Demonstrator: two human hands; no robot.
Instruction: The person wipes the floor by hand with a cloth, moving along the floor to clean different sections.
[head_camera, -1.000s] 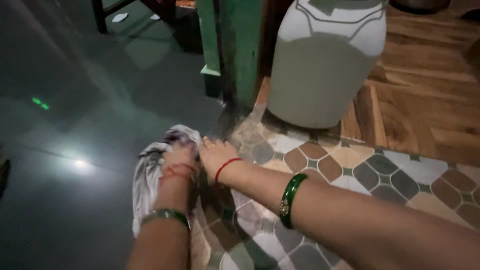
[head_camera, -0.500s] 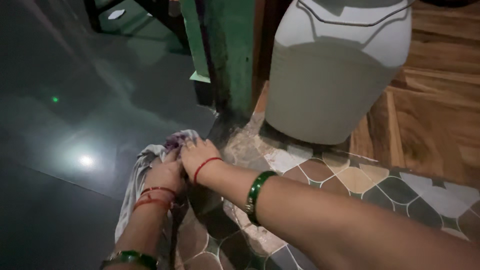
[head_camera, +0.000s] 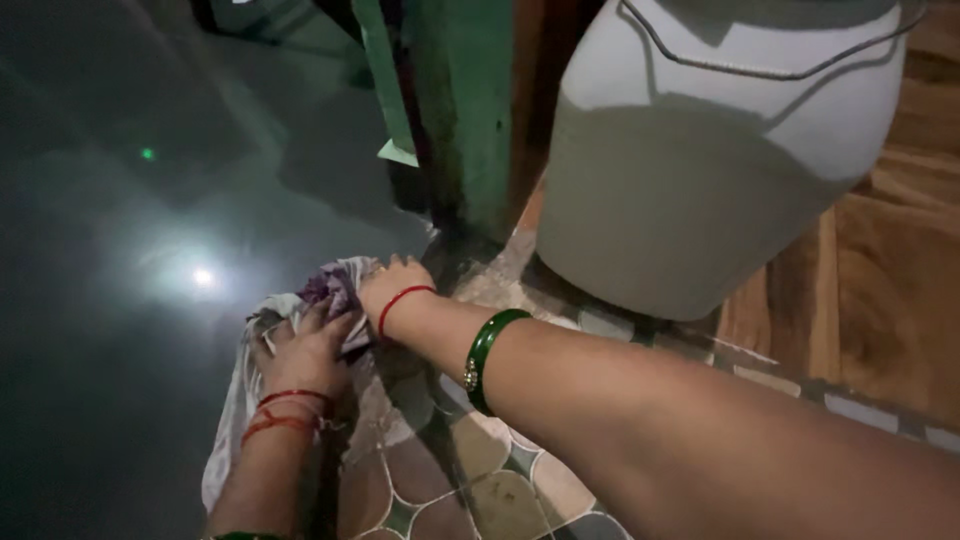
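**A:** so what's nearest the camera?

**B:** right forearm with a green bangle (head_camera: 487, 345), crossing over the patterned tile floor (head_camera: 470, 470). Left hand (head_camera: 305, 350) and right hand (head_camera: 393, 285) are both pressed down on a pale crumpled cloth (head_camera: 235, 400), fingers curled into the fabric.

**A:** where's the cloth exactly?

**B:** right on the edge where the tiles meet the dark glossy floor (head_camera: 110, 300), trailing back along the left arm. Whitish-grey, purple patch at the bunched end.

**A:** room to move?

**B:** open to the left. Beyond, a green post (head_camera: 465, 110) and a big white bucket (head_camera: 700, 170) stand near.
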